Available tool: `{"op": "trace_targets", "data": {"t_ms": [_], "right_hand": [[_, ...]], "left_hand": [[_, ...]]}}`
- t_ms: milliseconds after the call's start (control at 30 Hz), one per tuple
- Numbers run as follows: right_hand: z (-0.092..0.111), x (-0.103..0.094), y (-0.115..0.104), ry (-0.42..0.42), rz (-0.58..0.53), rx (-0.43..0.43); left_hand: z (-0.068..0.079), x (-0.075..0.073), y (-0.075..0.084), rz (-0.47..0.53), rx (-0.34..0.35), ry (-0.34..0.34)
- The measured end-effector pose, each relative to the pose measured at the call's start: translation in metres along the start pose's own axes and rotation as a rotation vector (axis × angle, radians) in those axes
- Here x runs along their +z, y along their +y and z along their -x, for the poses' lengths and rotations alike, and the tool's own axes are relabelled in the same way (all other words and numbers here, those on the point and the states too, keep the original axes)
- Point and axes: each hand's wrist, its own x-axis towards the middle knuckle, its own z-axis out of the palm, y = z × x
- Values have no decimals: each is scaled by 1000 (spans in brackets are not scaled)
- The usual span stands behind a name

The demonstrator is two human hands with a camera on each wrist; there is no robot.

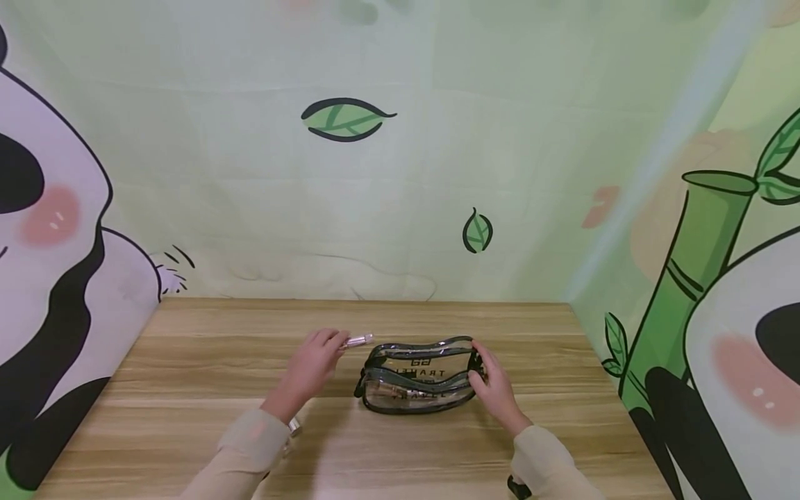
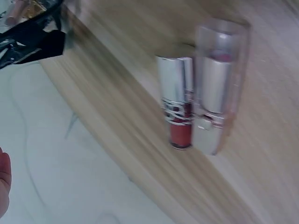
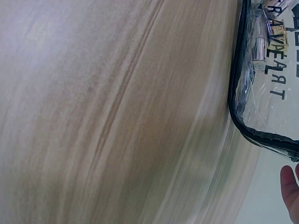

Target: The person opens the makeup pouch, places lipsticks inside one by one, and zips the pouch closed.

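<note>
My left hand pinches a slim silvery-pink cosmetic tube just left of a clear zippered pouch with black trim. Only a bit of that hand's fingers shows at the edge of the left wrist view. The right hand grips the pouch's right end, thumb in front and fingers behind. Between its two black-edged top rims the pouch gapes. Inside, a tube with a clear, silvery end shows through the printed plastic.
Two lipsticks lie side by side on the wooden table: one with a silver cap and red body, the other under a clear cap. In the head view the left forearm partly covers them. A printed cloth backdrop rises behind the table.
</note>
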Motion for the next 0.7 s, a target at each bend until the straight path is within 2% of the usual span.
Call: {"op": "trace_targets", "data": {"t_ms": [433, 633, 700], "right_hand": [[0, 0, -1, 2, -5, -4], [0, 0, -1, 9, -1, -4], [0, 0, -1, 14, 4, -11]], "left_hand": [[-15, -2, 24, 15, 86, 3], [-19, -2, 34, 17, 91, -47], [-21, -1, 37, 16, 111, -47]]}}
